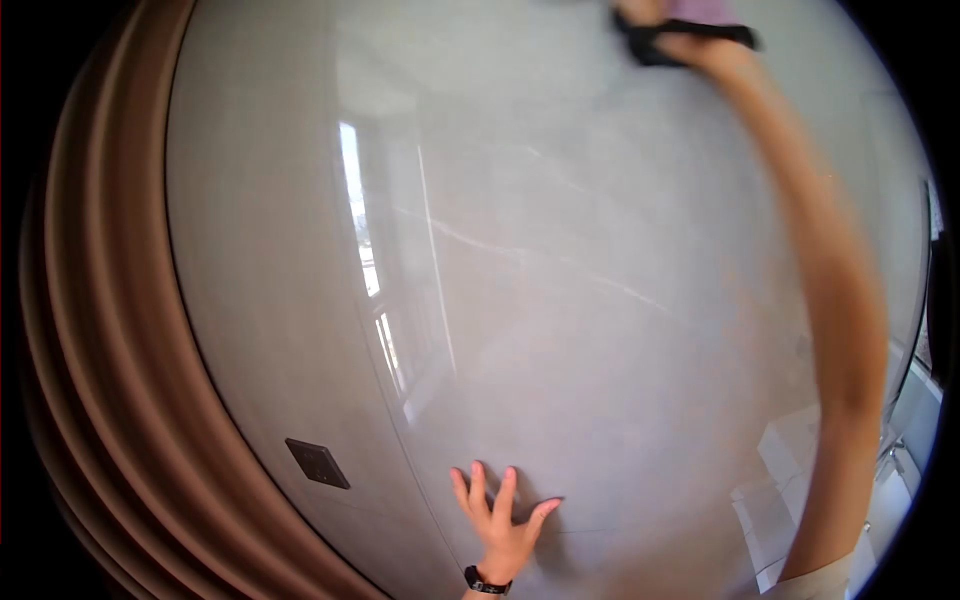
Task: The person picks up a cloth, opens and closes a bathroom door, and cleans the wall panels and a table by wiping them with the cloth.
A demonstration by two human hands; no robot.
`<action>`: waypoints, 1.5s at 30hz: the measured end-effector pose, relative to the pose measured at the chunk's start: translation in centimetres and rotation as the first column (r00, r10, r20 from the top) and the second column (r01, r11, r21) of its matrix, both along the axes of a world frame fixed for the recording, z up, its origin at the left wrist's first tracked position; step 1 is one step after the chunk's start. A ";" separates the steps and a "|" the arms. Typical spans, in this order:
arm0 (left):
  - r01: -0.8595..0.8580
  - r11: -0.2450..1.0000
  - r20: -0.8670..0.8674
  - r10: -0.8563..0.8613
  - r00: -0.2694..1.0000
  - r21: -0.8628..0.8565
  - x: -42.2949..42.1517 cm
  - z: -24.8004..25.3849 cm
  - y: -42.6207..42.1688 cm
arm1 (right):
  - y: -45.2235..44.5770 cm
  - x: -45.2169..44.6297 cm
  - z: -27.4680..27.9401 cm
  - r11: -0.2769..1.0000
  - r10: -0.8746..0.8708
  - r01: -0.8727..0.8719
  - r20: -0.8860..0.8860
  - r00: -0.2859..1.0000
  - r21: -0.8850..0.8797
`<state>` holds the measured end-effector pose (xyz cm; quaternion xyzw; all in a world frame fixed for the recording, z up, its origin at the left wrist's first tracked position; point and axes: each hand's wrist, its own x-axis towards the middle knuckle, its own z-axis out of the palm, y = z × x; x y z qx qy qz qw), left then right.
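Head view: a wall [600,400], grey and glossy, fills most of the scene, and the work in hand is at its upper part. The right hand [695,48] is raised to the top edge of the view, with a black piece [648,48] about it and a lilac piece [702,10] just beyond, cut off by the edge. All three are blurred, so I cannot tell whether the right fingers grip either piece, lie flat or are loose, nor what the two pieces are.

The left hand [508,540] is low on the wall, its fingers spread wide and appearing to rest against the surface; no object shows in it. A watch [487,580] is on that wrist. Left of it are a dark plate [317,463] set in the wall and, farther left, a brown curtain [100,300].

As for progress, I judge the work to be under way rather than finished, since the right arm is stretched high and the two pieces are at the hand. How much is done cannot be read: the wall shows pale veins [545,260] and a window's reflection [355,190], but no clear boundary between a done and an undone part. What is left is equally uncertain, as the top lies out of view.
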<state>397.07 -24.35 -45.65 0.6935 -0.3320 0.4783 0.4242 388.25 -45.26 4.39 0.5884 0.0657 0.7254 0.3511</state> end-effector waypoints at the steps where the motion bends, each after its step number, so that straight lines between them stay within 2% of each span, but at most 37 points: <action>1: 0.002 1.000 -0.014 -0.002 1.000 0.003 -0.2 -0.2 -0.1 | -6.7 -0.6 1.3 0.979 -0.204 0.206 0.138 0.969 -0.003; 2: -0.010 1.000 -0.011 0.010 1.000 0.002 -0.1 -0.4 -0.1 | -10.0 -3.0 0.2 0.980 -0.018 0.014 0.022 1.000 0.199; 3: -0.019 1.000 0.000 0.019 1.000 -0.002 0.1 -0.3 -0.2 | -14.5 -5.2 -0.4 0.979 -0.020 0.016 0.017 1.000 0.203; 5: -0.029 1.000 -0.005 0.029 1.000 -0.008 0.2 -0.3 -0.5 | -23.0 -9.1 -1.5 0.899 0.402 -0.408 0.071 0.913 0.159; 7: -0.041 0.999 0.023 0.042 0.999 -0.017 0.1 -0.4 -0.2 | -27.0 -13.3 -6.3 0.891 0.260 -0.285 0.119 0.958 0.353; 9: -0.054 0.999 0.022 0.054 0.998 0.001 -0.1 0.0 -0.2 | -31.6 -16.2 -10.9 0.830 0.207 -0.293 0.227 0.952 0.474; 11: -0.067 0.998 0.011 0.067 0.998 -0.013 -0.5 0.1 -0.6 | -34.7 -18.9 -16.2 0.844 0.149 -0.236 0.213 0.966 0.482; 15: -0.114 0.993 0.017 0.114 0.993 -0.014 -1.1 0.6 -1.0 | -38.0 -21.6 -26.2 0.773 0.204 -0.295 0.220 0.954 0.562; 17: -0.129 0.992 -0.007 0.129 0.992 0.002 -1.3 0.7 -1.1 | -36.5 -21.5 -31.4 0.773 0.206 -0.269 0.173 0.963 0.574; 19: -0.098 0.994 -0.004 0.098 0.995 -0.040 -1.2 0.8 -1.2 | -34.3 -21.0 -36.8 0.805 0.138 -0.191 0.136 0.981 0.561; 21: -0.111 0.994 -0.029 0.111 0.993 -0.014 -1.6 0.9 -1.1 | -30.3 -19.8 -42.5 0.709 0.141 -0.188 0.124 0.982 0.679; 25: -0.105 0.994 -0.035 0.104 0.994 -0.016 -1.5 0.8 -1.0 | -25.2 -17.2 -53.9 0.618 0.243 -0.177 0.028 0.970 0.766; 27: -0.068 0.997 -0.052 0.067 0.996 -0.022 -1.5 0.8 -0.9 | -21.9 -16.0 -56.6 0.572 0.128 0.005 -0.095 0.987 0.820; 28: -0.059 0.998 -0.055 0.058 0.997 -0.026 -1.7 0.9 -0.9 | -20.8 -15.1 -57.0 0.587 0.172 -0.028 -0.091 0.981 0.809; 30: -0.100 0.992 -0.018 0.101 0.995 0.083 -2.1 1.4 0.0 | -19.0 -14.3 -53.5 0.661 0.166 -0.030 -0.108 0.980 0.749; 31: -0.094 0.993 -0.021 0.096 0.995 0.075 -2.0 1.5 1.0 | -18.4 -13.6 -50.4 0.706 0.158 -0.044 -0.096 0.983 0.707; 33: -0.080 0.991 -0.027 0.083 0.996 0.107 -1.4 0.9 3.4 | -16.5 -12.3 -42.3 0.765 0.166 -0.056 -0.113 0.980 0.641; 35: -0.102 0.993 -0.041 0.105 0.994 0.053 0.5 0.2 5.7 | -13.9 -9.4 -33.4 0.856 0.137 -0.051 -0.132 0.982 0.514; 38: -0.040 0.999 -0.151 0.043 0.988 0.020 2.2 -0.2 7.8 | -6.8 -3.4 -20.6 0.925 0.076 -0.037 -0.089 0.993 0.378; 39: -0.039 0.999 -0.150 0.042 0.988 0.024 2.1 -0.2 7.8 | -3.9 -1.3 -17.0 0.955 0.096 -0.072 -0.069 0.993 0.288; 41: -0.036 0.999 -0.090 0.038 0.995 0.027 2.5 -0.2 8.2 | 1.6 3.6 -10.7 0.987 0.013 -0.002 -0.064 0.998 0.159; 42: -0.036 0.999 -0.088 0.038 0.995 0.030 2.8 -0.3 8.8 | 7.8 5.0 -10.1 0.973 -0.020 0.037 -0.077 0.997 0.227; 44: 0.011 0.994 -0.042 -0.006 0.999 0.113 3.5 -0.6 10.3 | 14.7 9.3 -9.3 0.976 0.127 -0.104 -0.112 0.986 0.191; 45: 0.011 0.994 -0.039 -0.007 0.999 0.109 4.0 -0.8 11.4 | 19.2 9.8 -11.2 0.932 0.300 -0.239 -0.209 0.931 0.272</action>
